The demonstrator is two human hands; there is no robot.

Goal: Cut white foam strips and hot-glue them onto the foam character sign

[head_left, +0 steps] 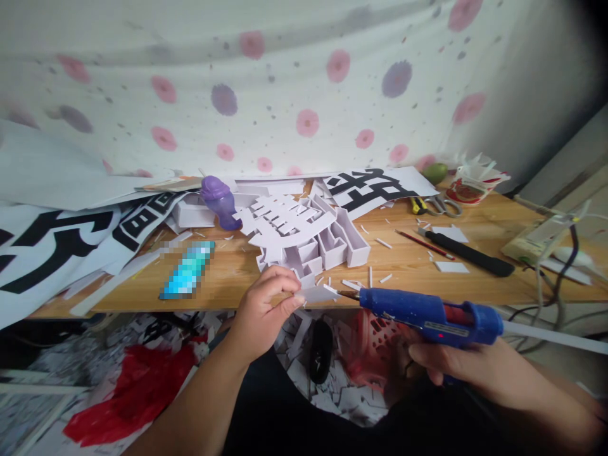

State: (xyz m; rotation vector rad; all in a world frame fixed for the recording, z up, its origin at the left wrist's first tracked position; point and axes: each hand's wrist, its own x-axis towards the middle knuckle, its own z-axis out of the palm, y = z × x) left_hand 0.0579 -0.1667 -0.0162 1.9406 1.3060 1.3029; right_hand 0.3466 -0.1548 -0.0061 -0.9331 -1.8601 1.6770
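At lower centre, the left hand (266,304) pinches a thin white foam-board piece (317,294) by its edge, likely light and easily bent, while the right hand (456,364) grips the blue glue gun (430,315), nozzle touching it.

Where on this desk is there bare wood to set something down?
Bare wood lies between the white foam letter model and the black knife, with small scraps, and between the blurred blue item and the model. The back edge, by the purple bottle and scissors, is crowded.
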